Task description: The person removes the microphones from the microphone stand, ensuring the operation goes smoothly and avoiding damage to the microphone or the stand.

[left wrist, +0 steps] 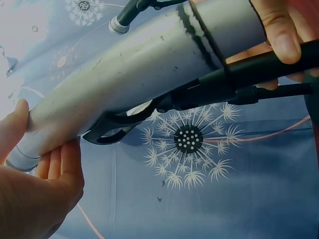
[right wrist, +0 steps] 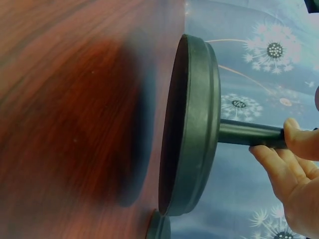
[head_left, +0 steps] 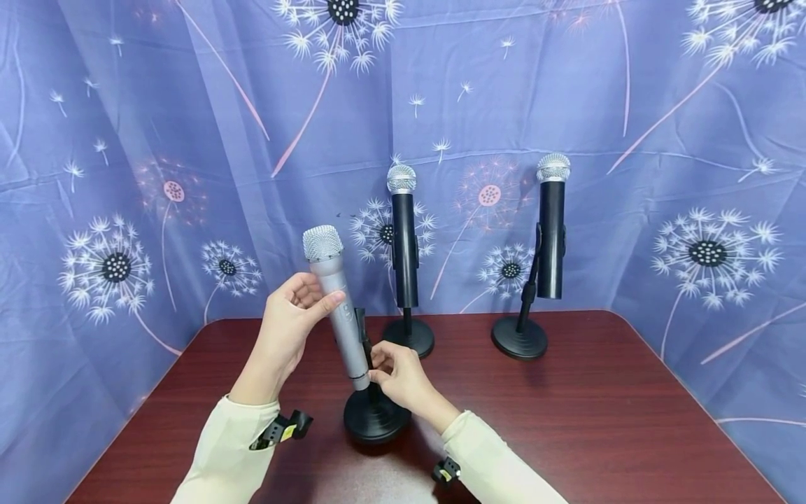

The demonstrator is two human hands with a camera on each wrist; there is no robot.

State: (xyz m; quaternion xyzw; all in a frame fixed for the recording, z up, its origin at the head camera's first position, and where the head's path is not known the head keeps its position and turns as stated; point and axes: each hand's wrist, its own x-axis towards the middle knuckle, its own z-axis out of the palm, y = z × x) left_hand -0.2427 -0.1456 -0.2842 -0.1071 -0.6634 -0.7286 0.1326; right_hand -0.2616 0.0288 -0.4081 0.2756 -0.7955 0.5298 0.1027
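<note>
A silver-grey microphone (head_left: 343, 325) with a mesh head leans left in front of a black desk microphone stand (head_left: 376, 423). My left hand (head_left: 286, 332) grips its upper body just below the head, thumb on the near side. In the left wrist view the stand's forked clip (left wrist: 107, 128) lies along the microphone's underside. My right hand (head_left: 406, 381) pinches the stand's post (right wrist: 249, 133) by the microphone's lower end. The round base (right wrist: 199, 124) is raised over the table in the right wrist view, its dark shadow apart from it.
Behind, a black microphone (head_left: 405, 248) with silver mesh stands upright on its own stand. Another black microphone (head_left: 551, 238) is clipped on a stand at the right rear. The dark red table (head_left: 604, 413) meets a blue dandelion-print cloth (head_left: 453, 42) at the back.
</note>
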